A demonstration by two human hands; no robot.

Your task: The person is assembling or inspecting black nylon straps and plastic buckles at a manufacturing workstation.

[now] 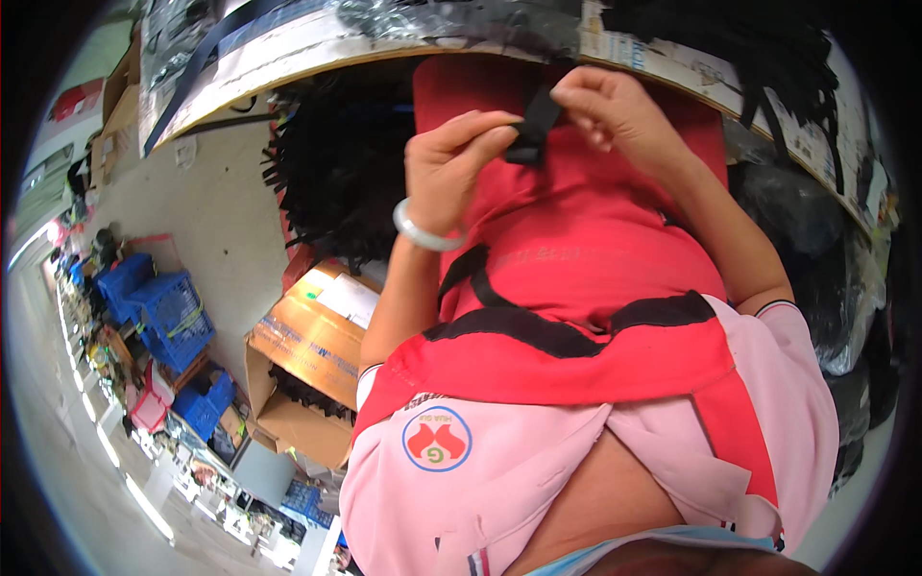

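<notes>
A short piece of black webbing strap (545, 111) is stretched between my hands above a red apron (576, 216). My left hand (449, 163), with a pale bangle (423, 230) on its wrist, pinches the strap's lower part between thumb and forefinger. Below those fingertips hangs a folded black end, too dark to make out in detail. My right hand (619, 115) is closed at the strap's upper end, thumb and forefinger together and the other fingers curled.
A worktable (365, 53) with its curved-looking edge lies just beyond my hands. Black straps (788, 58) hang off its right side. A large black heap of strips (331, 173) is at the left, beside an open cardboard box (307, 336). Blue crates (168, 312) stand farther left.
</notes>
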